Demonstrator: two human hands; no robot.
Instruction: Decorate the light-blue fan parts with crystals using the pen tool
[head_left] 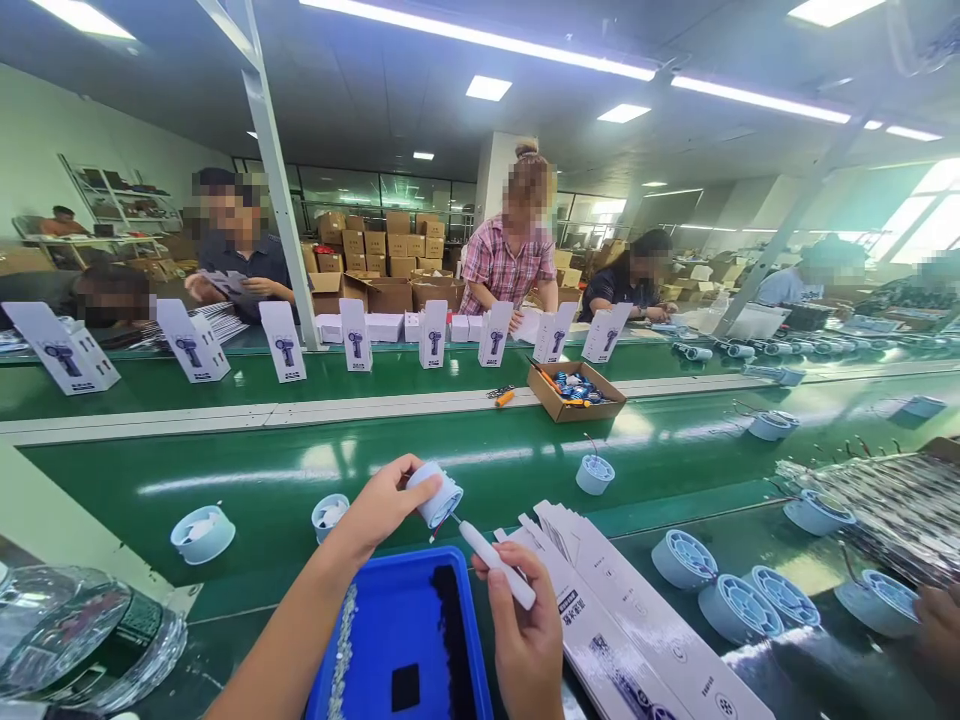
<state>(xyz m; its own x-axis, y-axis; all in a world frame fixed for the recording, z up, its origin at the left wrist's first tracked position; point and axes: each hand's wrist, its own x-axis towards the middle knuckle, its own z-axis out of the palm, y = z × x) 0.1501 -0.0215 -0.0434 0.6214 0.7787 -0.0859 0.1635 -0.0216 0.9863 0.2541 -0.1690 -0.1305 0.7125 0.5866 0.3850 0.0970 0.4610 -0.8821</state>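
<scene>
— What have you got in each hand?

— My left hand [382, 505] is closed around a small round fan housing [437, 492], thumb and fingers pinching its white rim. My right hand [525, 630] is wrapped around a white pen-shaped screwdriver [496, 562], fist shut on the handle.

— Where are they, taking the blue tray [401, 640] as the mark?

— Both sit just above the tray's far edge. The housing is over its far middle; the tool runs from the tray's right side up and leftward.

— So how do the two line up?

— The tool's long axis slants from my right hand, low and near me, up to its thin dark tip, which meets the underside of the housing or comes very close; I can't tell whether it touches. The housing lies up and to the left of my right grip, and my left hand is the one on it.

— Materials?

— The housing is smooth white plastic, a short cylinder with a pale blue tint inside. The tool is a glossy white barrel. The tray is hard blue plastic with a dark foam strip and a line of small pale screws [344, 640] along its left. Beyond the tray, more housings [202, 533] rest on the green belt [285, 480]; right of it lie flat printed cartons [637, 630].
</scene>
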